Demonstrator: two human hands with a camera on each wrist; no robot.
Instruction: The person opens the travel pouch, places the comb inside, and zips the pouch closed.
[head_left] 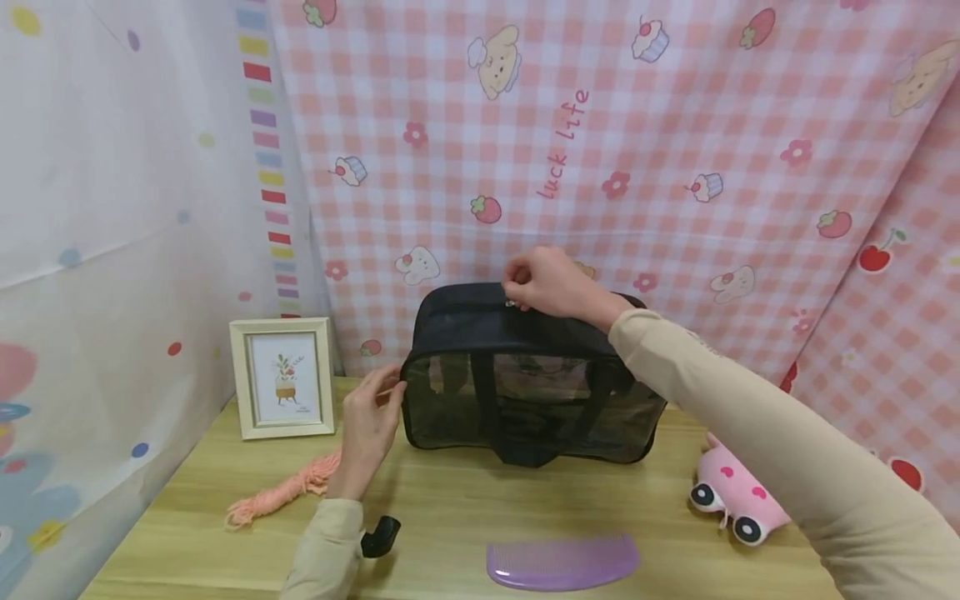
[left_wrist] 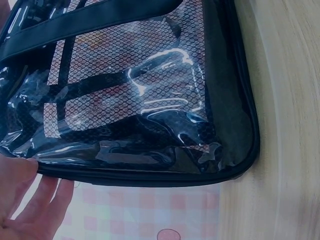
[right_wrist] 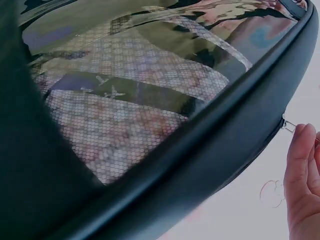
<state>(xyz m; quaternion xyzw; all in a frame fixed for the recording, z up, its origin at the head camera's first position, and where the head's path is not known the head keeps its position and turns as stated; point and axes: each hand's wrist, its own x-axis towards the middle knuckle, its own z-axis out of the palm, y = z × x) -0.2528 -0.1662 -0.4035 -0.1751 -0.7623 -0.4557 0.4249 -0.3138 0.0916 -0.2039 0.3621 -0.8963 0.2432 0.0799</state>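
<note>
Black bag [head_left: 534,379], boxy, rounded corners, smoky see-through front, strap handle [head_left: 525,454]

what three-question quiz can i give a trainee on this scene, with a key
1. What does the right hand pinch? (a) the yarn (b) the zipper pull (c) the plush toy
2. True or false: the purple comb lies on the table, in front of the black bag.
3. Fill in: the person's ____ grips the bag's side edge.

Key: 1. b; 2. true; 3. left hand.
</note>
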